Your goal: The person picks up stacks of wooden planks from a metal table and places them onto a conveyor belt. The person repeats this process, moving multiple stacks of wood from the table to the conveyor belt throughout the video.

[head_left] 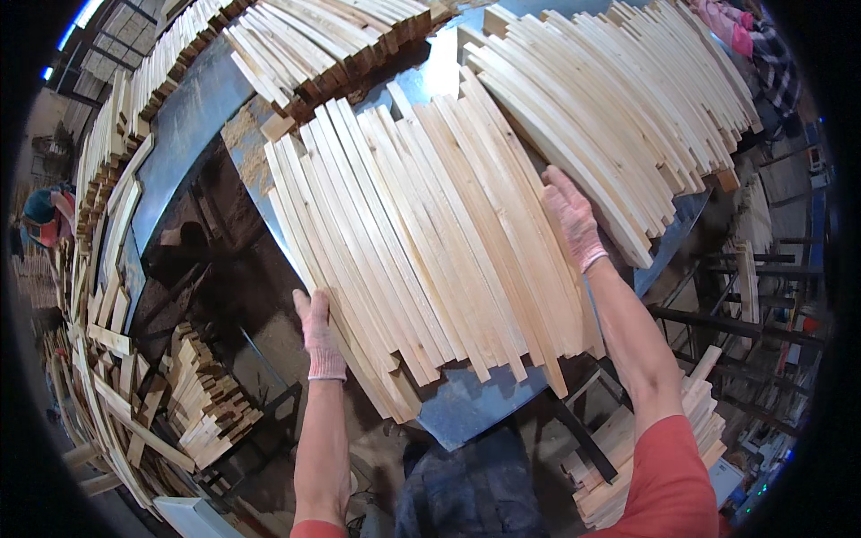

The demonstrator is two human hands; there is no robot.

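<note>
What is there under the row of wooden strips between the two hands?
A blue surface shows under the near ends of the wooden strips, and sawdust lies beside the row's far left corner. Beneath its middle, everything is covered, so I cannot tell.

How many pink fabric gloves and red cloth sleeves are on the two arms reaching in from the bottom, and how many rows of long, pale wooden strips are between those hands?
Pink fabric gloves, on the left hand and right hand: 2
Red cloth sleeves: 2
Row of long, pale wooden strips: 1
Total: 5
</note>
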